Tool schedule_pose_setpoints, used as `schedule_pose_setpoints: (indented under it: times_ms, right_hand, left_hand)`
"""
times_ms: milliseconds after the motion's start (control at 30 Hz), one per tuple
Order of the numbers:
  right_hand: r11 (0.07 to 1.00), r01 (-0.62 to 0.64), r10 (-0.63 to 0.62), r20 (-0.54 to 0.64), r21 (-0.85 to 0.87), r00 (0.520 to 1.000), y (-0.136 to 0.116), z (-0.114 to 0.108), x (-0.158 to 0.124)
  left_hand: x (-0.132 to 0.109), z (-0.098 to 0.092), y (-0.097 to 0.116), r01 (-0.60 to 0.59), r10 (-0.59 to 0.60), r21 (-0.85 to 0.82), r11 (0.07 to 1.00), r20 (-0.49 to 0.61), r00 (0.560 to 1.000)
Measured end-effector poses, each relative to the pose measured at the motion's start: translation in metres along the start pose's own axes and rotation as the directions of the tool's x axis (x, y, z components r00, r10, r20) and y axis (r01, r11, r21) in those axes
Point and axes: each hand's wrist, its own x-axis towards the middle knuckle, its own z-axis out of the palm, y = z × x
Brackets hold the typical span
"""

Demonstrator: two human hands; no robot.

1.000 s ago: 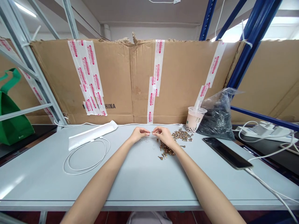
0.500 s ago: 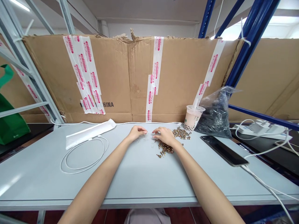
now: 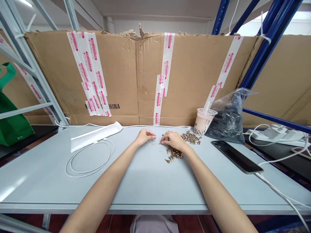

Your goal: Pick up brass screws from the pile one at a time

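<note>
My left hand hovers low over the table with thumb and fingertips pinched together; what they hold, if anything, is too small to name. Under and beside it lie tiny clear pieces, scattered thinly. Facing it, my right hand is closed in a pinch, with a small brass-coloured screw at its fingertips. Just below the right palm is a pile of brass-coloured screws, partly hidden by the hand. Behind the right wrist spreads a second heap of small brass-coloured parts.
A cup of bubble tea and a clear bag of dark material stand at the back right. A phone lies right of my arm. On the left are a white paper sleeve and a coiled white cable. Cardboard walls the back.
My right fingers have closed from a looser curl into a pinch, with a screw at their tips. My left hand stays nearly in place. The whole view has shifted slightly.
</note>
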Motion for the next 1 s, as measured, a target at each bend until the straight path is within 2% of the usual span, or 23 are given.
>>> schedule_pose_setpoints:
  times_ms: [167,267,467,800,1000]
  right_hand:
    - [0.978,-0.060,0.078,-0.082,0.201,0.994,-0.005,0.003,0.002]
    - [0.960,-0.098,0.129,-0.102,0.261,0.986,-0.008,0.004,0.002]
    - [0.939,-0.089,0.142,-0.139,0.332,0.980,-0.007,0.006,0.003]
    - [0.946,-0.181,0.229,-0.157,0.270,0.961,-0.006,0.008,0.005]
    - [0.949,-0.213,0.253,-0.157,0.232,0.955,-0.006,0.010,0.006]
  left_hand:
    - [-0.003,0.002,0.008,-0.014,0.014,-0.006,1.000,-0.024,1.000]
    - [-0.006,0.006,0.015,-0.002,0.000,-0.075,0.997,-0.031,1.000]
    - [-0.008,0.010,0.020,0.027,-0.037,-0.172,0.985,-0.051,0.998]
    - [-0.009,0.011,0.024,0.001,-0.012,-0.149,0.989,-0.069,0.998]
    - [-0.005,0.015,0.017,-0.089,0.093,0.038,0.995,-0.137,0.986]
